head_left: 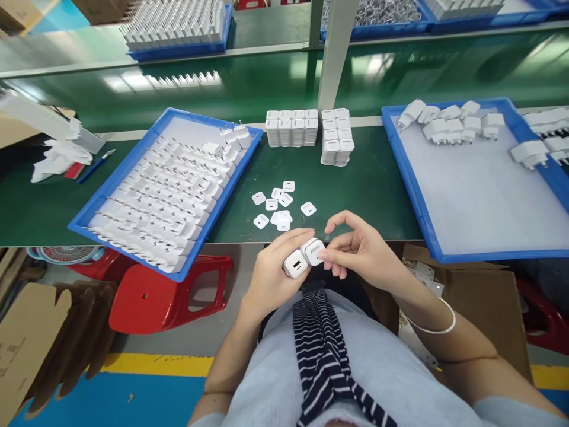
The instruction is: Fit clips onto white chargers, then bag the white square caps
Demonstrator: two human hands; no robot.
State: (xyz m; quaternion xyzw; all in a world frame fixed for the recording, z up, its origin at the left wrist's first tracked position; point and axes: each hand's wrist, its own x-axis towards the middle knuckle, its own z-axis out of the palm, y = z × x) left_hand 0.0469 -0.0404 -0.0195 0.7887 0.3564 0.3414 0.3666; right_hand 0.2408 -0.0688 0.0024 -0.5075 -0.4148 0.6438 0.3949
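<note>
My left hand (271,270) grips a white charger plug (296,263) with its port face turned towards me, just in front of the green table's near edge. My right hand (358,249) pinches a second white charger piece (313,251) that touches the first one. On the table right behind my hands lie several small white square caps (278,207). Two stacks of white chargers (292,127) stand farther back in the middle.
A blue tray (111,196) at the left holds rows of white plugs. Another blue tray (413,178) at the right holds several chargers along its far side. A red stool (146,296) and cardboard boxes (31,338) stand below the table. More blue trays sit on the upper shelf.
</note>
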